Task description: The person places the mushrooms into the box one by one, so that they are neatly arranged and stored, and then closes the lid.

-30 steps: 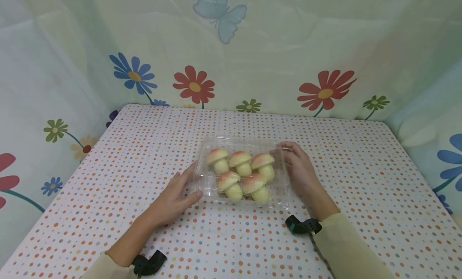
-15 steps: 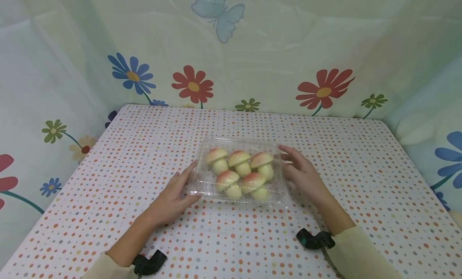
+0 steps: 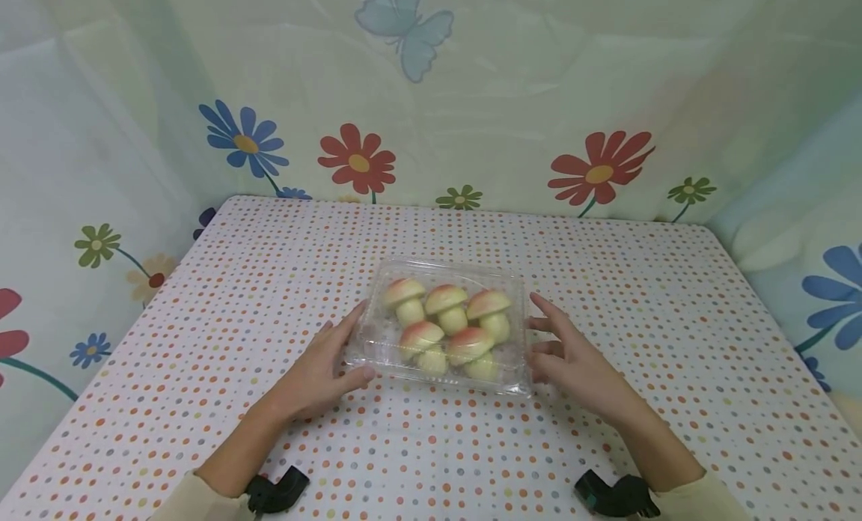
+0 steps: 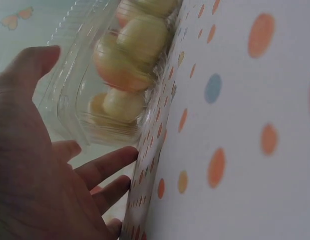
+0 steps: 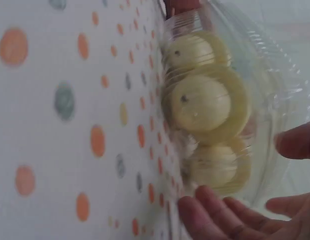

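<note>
A clear plastic clamshell box (image 3: 508,281) lies on the dotted table, its lid down. Inside are several mushroom-shaped pieces (image 3: 444,300) with pale yellow stems and caps blushed pinkish red. My left hand (image 3: 319,375) lies along the box's left end, thumb near the front corner and fingers spread. In the left wrist view its fingers are extended, close to the box's end wall. Beside the right end is my right hand (image 3: 572,360), fingers extended toward the box and thumb apart from them. The right wrist view shows its fingertips (image 5: 192,210) near the wall; contact is hard to tell.
The table (image 3: 289,244) wears a white cover with coloured dots. A pale curtain (image 3: 498,94) printed with flowers and a butterfly hangs behind and at both sides. Black wrist devices (image 3: 276,492) sit at both cuffs.
My right hand has drawn back from the box's far right corner and come nearer along its right end. The left hand has stayed almost still, and the box lies in about the same place.
</note>
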The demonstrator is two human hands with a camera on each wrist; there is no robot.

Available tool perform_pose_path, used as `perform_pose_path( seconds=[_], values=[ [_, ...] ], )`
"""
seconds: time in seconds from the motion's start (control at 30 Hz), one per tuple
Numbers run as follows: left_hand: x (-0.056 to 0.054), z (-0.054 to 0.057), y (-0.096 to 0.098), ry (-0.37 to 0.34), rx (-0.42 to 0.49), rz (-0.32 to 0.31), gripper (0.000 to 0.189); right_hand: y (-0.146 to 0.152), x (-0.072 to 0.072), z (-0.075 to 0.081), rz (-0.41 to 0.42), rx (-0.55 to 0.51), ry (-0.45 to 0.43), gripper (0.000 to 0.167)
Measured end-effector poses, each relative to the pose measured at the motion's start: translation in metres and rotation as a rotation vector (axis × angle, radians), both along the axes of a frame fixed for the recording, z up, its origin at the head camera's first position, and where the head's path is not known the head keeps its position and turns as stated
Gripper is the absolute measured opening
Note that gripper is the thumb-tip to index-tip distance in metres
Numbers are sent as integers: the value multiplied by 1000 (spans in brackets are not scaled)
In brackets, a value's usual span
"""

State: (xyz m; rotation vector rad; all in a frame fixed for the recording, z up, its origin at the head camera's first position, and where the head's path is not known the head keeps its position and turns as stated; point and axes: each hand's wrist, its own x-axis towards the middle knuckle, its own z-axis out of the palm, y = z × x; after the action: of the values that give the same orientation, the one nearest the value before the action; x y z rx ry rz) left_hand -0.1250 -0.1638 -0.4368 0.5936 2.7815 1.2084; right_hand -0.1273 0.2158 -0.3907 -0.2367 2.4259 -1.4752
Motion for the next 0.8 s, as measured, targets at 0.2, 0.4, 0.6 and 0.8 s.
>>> perform_pose_path(
  seconds=[0.2, 0.4, 0.6, 0.8],
  values=[
    [0, 0, 0, -26, 57, 3, 64, 0, 9, 9, 48, 27, -170, 99],
    [1, -1, 0, -57, 114, 9, 60, 2, 10, 12, 90, -34, -243, 102],
    [2, -1, 1, -26, 143, -7, 63, 8, 8, 10, 166, -169, -275, 106],
    [2, 0, 3, 32, 124, 13, 64, 11, 6, 6, 175, -220, -256, 102]
  ],
)
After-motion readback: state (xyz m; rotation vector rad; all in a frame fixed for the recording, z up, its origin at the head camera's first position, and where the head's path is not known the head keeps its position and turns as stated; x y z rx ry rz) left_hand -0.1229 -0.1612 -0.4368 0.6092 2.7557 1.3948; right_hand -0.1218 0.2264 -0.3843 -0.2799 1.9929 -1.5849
